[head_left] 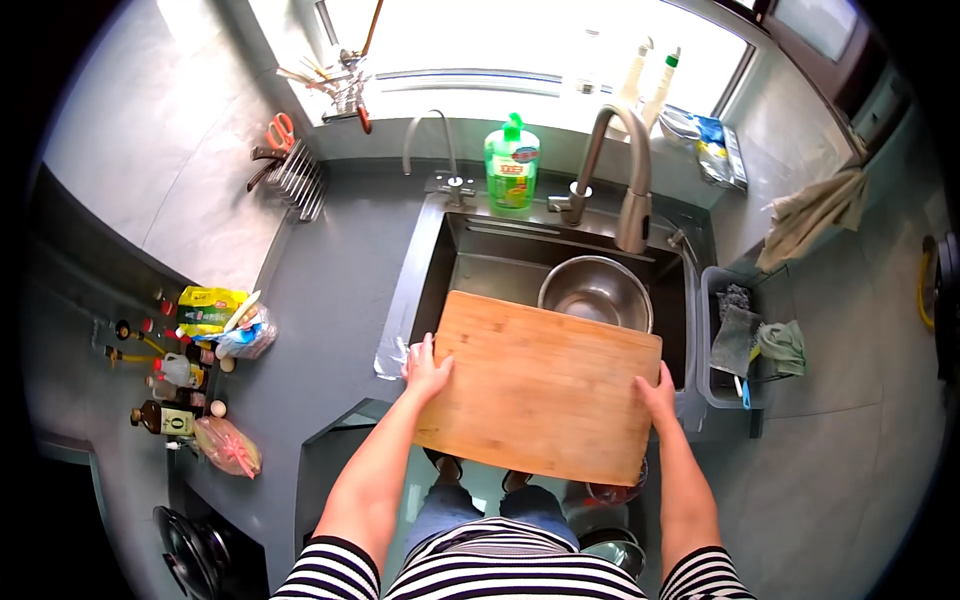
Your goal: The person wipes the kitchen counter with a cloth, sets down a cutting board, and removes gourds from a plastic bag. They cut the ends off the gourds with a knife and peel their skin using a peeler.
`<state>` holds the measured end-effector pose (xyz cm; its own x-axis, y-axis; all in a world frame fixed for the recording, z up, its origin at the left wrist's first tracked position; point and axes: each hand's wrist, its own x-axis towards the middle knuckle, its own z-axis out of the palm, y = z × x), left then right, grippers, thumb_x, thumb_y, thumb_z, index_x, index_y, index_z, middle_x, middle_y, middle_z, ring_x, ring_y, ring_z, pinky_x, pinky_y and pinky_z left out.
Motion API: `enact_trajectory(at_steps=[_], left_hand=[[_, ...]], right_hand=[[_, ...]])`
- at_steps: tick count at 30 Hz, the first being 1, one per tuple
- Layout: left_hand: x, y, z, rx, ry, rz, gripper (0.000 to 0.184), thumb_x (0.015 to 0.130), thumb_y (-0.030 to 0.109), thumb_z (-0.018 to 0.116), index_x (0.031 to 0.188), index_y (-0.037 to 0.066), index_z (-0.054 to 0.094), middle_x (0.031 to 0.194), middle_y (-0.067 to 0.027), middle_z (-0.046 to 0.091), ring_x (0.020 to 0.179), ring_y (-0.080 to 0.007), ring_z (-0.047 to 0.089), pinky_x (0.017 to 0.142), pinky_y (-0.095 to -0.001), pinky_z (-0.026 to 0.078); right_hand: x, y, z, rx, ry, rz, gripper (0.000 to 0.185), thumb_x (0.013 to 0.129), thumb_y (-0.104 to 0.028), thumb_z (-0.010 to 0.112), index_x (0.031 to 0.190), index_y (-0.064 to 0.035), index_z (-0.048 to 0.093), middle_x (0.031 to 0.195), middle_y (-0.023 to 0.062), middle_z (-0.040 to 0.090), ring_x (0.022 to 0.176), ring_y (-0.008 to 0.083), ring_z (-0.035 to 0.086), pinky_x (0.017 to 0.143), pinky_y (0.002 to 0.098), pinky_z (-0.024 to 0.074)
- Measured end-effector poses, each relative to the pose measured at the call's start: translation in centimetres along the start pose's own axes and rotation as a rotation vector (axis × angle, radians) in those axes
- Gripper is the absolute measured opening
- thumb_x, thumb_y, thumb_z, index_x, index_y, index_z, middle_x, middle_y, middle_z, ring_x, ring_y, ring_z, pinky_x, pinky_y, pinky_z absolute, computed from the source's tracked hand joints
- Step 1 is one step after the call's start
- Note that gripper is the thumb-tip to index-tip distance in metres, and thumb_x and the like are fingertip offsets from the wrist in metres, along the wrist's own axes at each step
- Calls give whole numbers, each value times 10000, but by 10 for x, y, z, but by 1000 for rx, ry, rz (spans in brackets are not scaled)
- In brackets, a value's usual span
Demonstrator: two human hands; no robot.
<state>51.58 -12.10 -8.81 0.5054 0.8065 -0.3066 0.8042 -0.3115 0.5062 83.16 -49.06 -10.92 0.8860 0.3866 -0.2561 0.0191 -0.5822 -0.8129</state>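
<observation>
A wooden cutting board [545, 390] is held by its two short sides, over the near part of the sink [425, 285]. My left hand [428, 372] grips the left edge, thumb on top and fingers partly hidden behind it. On the right edge, my right hand [657, 393] has its thumb on the board's face, with the other fingers mostly out of sight. Behind the board, a steel bowl [598, 288] sits in the sink, its near part covered. The faucet [633, 190] arches above the sink's far right.
A green dish soap bottle [512, 165] stands behind the sink. On the right hangs a grey caddy [712, 345] with scrubbers and cloths. Along the left counter are a knife rack [297, 185], a yellow packet [210, 310] and several bottles. A black pan lid [190, 550] is lower left.
</observation>
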Motion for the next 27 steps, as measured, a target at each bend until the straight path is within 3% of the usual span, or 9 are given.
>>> enact_trajectory(at_steps=[2, 8, 14, 16, 18, 21, 27], left_hand=[[6, 4, -6, -83, -25, -44, 772, 823, 355, 681, 1463, 121, 318, 1350, -169, 407, 1294, -353, 381, 1054, -540, 322], [23, -38, -61, -300, 16, 1, 680, 815, 333, 694, 1398, 98, 434, 1283, -205, 445, 1232, -380, 415, 1044, -434, 368], [40, -137, -135, -254, 211, -91, 732, 842, 333, 671, 1444, 46, 368, 1231, -212, 458, 1192, -370, 441, 1037, -424, 368], [44, -175, -152, -213, 273, -145, 738, 839, 329, 677, 1445, 45, 366, 1222, -209, 460, 1185, -365, 451, 1032, -422, 375], [40, -204, -171, -206, 285, -208, 763, 828, 317, 695, 1455, 51, 351, 1212, -191, 467, 1173, -351, 469, 1018, -420, 390], [36, -238, -187, -183, 283, -264, 795, 810, 280, 717, 1468, 59, 329, 1205, -187, 474, 1182, -347, 463, 1023, -413, 386], [35, -276, -187, -154, 311, -252, 776, 792, 232, 728, 1454, 63, 361, 1225, -178, 481, 1181, -351, 457, 1039, -410, 368]], right_hand=[[-8, -15, 8, 43, 149, -106, 745, 789, -60, 718, 1437, -9, 353, 1334, 133, 537, 1188, 216, 541, 990, 317, 434], [-22, -128, 19, 44, 85, -293, 798, 770, -95, 747, 1452, -8, 342, 1349, 132, 532, 1209, 222, 528, 1028, 321, 401], [17, -206, 146, -127, 24, -394, 788, 755, -101, 766, 1433, 5, 378, 1326, 135, 559, 1171, 210, 560, 1010, 314, 422], [11, -242, 198, 53, -118, -307, 839, 733, -89, 806, 1431, 36, 358, 1334, 161, 554, 1178, 214, 562, 1005, 314, 436], [29, -239, 247, 108, -199, -378, 844, 729, -66, 806, 1435, 32, 353, 1329, 146, 559, 1171, 201, 564, 1006, 308, 437], [29, -257, 294, 111, -297, -314, 854, 729, -79, 810, 1437, 32, 348, 1340, 144, 552, 1182, 203, 560, 1018, 306, 426], [39, -255, 337, 1, -334, -318, 776, 751, -71, 787, 1418, 0, 395, 1289, 115, 587, 1144, 184, 572, 990, 301, 434]])
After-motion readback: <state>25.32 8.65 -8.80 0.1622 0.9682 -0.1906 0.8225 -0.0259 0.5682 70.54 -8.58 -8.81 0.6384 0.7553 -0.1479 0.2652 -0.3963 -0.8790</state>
